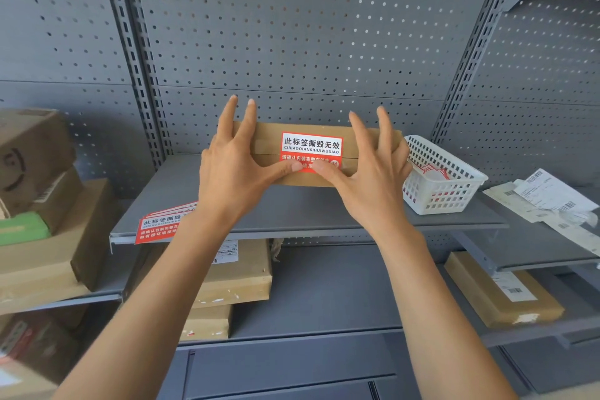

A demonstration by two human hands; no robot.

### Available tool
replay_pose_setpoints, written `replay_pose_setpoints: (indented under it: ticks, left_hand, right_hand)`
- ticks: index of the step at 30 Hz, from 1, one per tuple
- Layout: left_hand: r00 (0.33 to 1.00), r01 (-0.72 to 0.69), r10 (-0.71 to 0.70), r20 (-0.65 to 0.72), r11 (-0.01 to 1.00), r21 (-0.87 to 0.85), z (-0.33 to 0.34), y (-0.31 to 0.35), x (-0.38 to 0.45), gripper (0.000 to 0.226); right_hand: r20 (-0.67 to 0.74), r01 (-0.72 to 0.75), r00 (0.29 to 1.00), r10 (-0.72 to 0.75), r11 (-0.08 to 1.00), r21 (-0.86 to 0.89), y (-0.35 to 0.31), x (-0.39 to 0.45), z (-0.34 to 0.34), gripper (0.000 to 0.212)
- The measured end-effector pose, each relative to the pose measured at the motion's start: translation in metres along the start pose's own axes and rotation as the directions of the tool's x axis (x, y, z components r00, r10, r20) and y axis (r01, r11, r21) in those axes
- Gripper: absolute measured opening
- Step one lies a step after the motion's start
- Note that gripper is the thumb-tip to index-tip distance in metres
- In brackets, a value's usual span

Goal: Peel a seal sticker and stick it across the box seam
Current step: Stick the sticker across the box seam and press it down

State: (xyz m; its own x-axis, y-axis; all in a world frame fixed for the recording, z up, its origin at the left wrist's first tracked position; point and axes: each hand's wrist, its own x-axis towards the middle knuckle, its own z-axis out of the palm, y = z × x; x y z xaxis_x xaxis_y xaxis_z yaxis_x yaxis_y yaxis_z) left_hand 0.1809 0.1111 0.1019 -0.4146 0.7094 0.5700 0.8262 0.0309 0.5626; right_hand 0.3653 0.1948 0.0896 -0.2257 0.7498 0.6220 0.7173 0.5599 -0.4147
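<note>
Both hands [302, 169] press red-white seal sticker [311, 148] onto brown box [269, 136].

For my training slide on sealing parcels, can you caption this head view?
Both thumbs press a red seal sticker across the seam of a cardboard box on a grey shelf.

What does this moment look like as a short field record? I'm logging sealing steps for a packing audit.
box: brown cardboard box on the grey metal shelf
sticker: red and white seal sticker lies across the box seam
left hand: left hand spread on the box, thumb pressing the sticker's lower edge
right hand: right hand spread on the box, thumb pressing the sticker beside the left thumb
spare stickers: stack of red seal stickers at the shelf's front left edge
basket: white plastic basket right of the box
</note>
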Motion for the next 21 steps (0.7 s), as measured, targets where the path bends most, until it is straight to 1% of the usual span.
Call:
replay_pose_setpoints:
  ticks: [4,8,13,15,18,19,21]
  left_hand:
    - [0.999,-0.032,0.033,0.031,0.999,-0.037,-0.007,-0.006,-0.001,0.119]
    - [0.997,-0.037,0.041,0.066,0.997,-0.068,-0.014,-0.013,0.002,0.111]
    - [0.993,-0.016,0.026,0.111,0.996,-0.087,-0.019,-0.016,0.001,0.113]
    - [0.995,-0.002,0.009,0.099,0.997,-0.072,-0.016,-0.013,-0.001,0.117]
    - [0.999,0.006,-0.006,0.044,1.0,-0.013,-0.01,-0.007,-0.003,0.127]
    - [0.999,0.009,-0.009,0.034,1.0,0.001,-0.009,-0.006,-0.004,0.129]
    - [0.999,0.008,-0.008,0.035,1.0,0.006,-0.008,-0.009,-0.004,0.129]
  right_hand:
    - [0.065,0.038,0.997,-0.041,0.998,0.055,0.007,0.001,-0.004,0.087]
    - [0.108,0.066,0.991,-0.078,0.991,0.115,0.014,0.001,-0.007,0.075]
    - [0.127,0.096,0.986,-0.112,0.988,0.12,0.013,-0.004,-0.01,0.062]
    - [0.127,0.053,0.989,-0.069,0.99,0.128,0.006,-0.007,-0.009,0.071]
    - [0.101,-0.001,0.995,-0.005,0.998,0.062,-0.008,-0.011,-0.005,0.096]
    - [0.09,0.0,0.996,-0.004,0.999,0.041,-0.011,-0.012,-0.003,0.1]
    - [0.093,-0.001,0.996,-0.003,0.999,0.045,-0.011,-0.012,-0.002,0.1]
